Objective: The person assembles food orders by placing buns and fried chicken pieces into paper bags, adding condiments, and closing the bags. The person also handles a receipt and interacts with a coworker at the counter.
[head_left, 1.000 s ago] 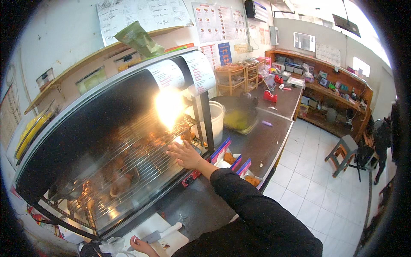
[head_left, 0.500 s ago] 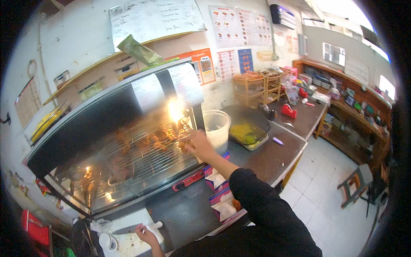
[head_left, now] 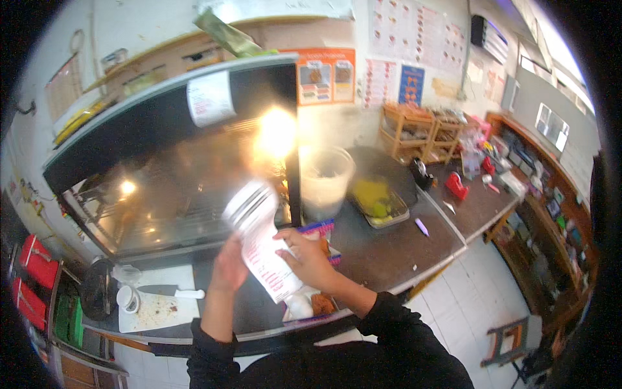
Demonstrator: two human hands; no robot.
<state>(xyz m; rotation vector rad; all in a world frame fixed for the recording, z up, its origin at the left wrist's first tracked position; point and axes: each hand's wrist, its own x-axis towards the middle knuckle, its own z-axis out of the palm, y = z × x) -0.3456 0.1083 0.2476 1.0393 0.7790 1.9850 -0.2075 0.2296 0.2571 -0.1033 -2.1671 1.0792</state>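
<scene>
In front of the glass-fronted food display cabinet (head_left: 194, 214), a long white paper slip (head_left: 269, 256) with printed lines hangs between my hands, its upper end curled and blurred. My right hand (head_left: 308, 259) pinches its right edge, thumb on the front. At the slip's left edge is my left hand (head_left: 229, 262), smeared by motion, its fingers partly hidden, so its grip is unclear. Just below the slip, an open snack box (head_left: 317, 318) holds brown fried chicken (head_left: 323, 303) and a white wrapped lump (head_left: 299, 307). A second box (head_left: 324, 228) stands behind my right hand, mostly covered.
On the left, a white cutting board (head_left: 159, 318) bears a white-handled knife (head_left: 188, 294) and a white tub (head_left: 128, 299). Right of the cabinet stand a big white bucket (head_left: 326, 181) and a tray (head_left: 389, 217) with yellow contents. One slip (head_left: 210, 97) hangs on the cabinet.
My right hand has left the cabinet, where it held a brown fried piece, and has the slip that hung at the cabinet's right. My left hand has left the cutting board and come to the slip.
</scene>
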